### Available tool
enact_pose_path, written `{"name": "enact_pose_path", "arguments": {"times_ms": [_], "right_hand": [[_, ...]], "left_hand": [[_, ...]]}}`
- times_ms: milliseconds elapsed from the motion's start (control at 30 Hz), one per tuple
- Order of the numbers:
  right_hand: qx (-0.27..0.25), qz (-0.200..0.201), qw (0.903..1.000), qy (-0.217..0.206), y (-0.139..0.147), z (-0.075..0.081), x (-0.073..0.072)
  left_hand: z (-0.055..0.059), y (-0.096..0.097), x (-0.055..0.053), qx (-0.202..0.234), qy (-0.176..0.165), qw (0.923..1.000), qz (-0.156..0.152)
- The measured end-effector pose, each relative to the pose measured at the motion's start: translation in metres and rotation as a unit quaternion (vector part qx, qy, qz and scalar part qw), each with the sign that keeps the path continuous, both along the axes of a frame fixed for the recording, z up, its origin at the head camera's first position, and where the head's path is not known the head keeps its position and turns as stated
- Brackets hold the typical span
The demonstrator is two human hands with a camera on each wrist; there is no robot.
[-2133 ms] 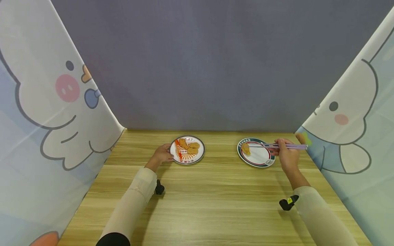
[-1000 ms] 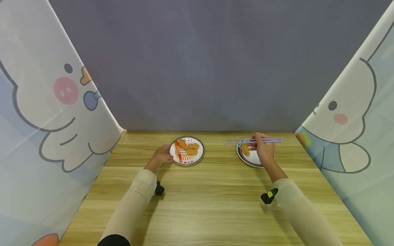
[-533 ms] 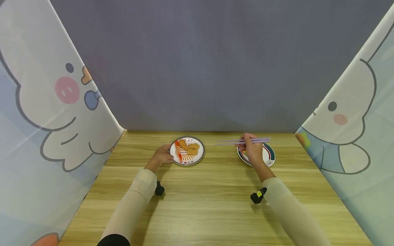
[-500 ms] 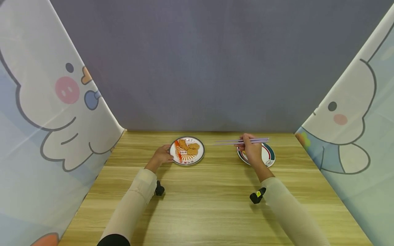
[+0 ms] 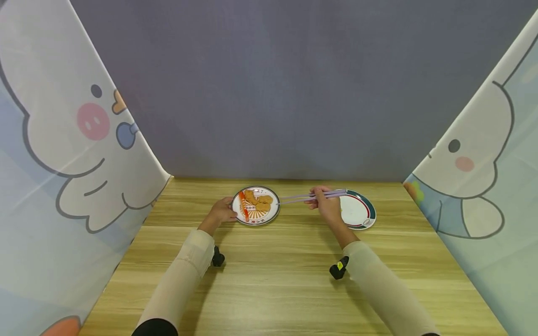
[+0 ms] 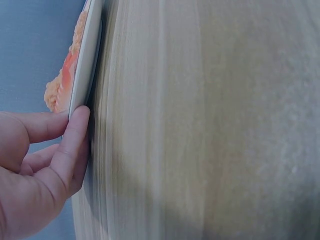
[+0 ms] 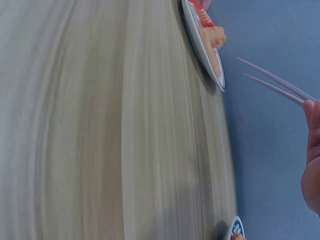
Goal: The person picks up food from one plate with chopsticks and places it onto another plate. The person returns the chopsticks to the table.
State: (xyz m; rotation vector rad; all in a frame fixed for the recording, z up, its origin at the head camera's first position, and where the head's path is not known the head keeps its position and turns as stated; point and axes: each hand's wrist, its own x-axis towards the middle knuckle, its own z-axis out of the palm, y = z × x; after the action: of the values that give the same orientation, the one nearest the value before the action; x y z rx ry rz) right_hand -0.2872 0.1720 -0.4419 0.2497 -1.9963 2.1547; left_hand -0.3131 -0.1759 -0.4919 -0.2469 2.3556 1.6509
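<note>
My left hand (image 5: 221, 211) pinches the left rim of a white plate (image 5: 265, 217), thumb on top and fingers below, as the left wrist view also shows. The plate carries several golden fried-chicken-like pieces (image 5: 264, 203) and a long red piece (image 5: 242, 203) with pale stripes. Between the two plates, my right hand (image 5: 329, 208) grips a pair of lilac chopsticks (image 5: 297, 199). Their tips point left, slightly apart with nothing between them, close to the left plate's right rim. A green-rimmed plate (image 5: 356, 211) stands right of this hand, which hides its left part.
A tan bit of food (image 7: 237, 236) shows on the green-rimmed plate at the bottom of the right wrist view. Both plates are near the back of the wooden table (image 5: 273, 280). A grey panel (image 5: 286, 93) rises behind, with printed cartoon panels on both sides.
My right hand has carried the chopsticks leftward from over the green-rimmed plate to beside the left plate; their tips have come closer to it. The left hand keeps its place on the rim.
</note>
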Motion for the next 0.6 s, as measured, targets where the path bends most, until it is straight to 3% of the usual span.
{"name": "enact_pose_path", "arguments": {"times_ms": [400, 600], "right_hand": [[0.008, 0.02, 0.9997, -0.013, -0.024, -0.004, -0.002], [0.013, 0.042, 0.999, 0.004, -0.034, -0.007, -0.002]], "left_hand": [[0.001, 0.0, 0.0, 0.001, 0.0, 1.0, 0.002], [0.001, 0.001, 0.0, 0.01, 0.001, 0.9999, -0.002]]}}
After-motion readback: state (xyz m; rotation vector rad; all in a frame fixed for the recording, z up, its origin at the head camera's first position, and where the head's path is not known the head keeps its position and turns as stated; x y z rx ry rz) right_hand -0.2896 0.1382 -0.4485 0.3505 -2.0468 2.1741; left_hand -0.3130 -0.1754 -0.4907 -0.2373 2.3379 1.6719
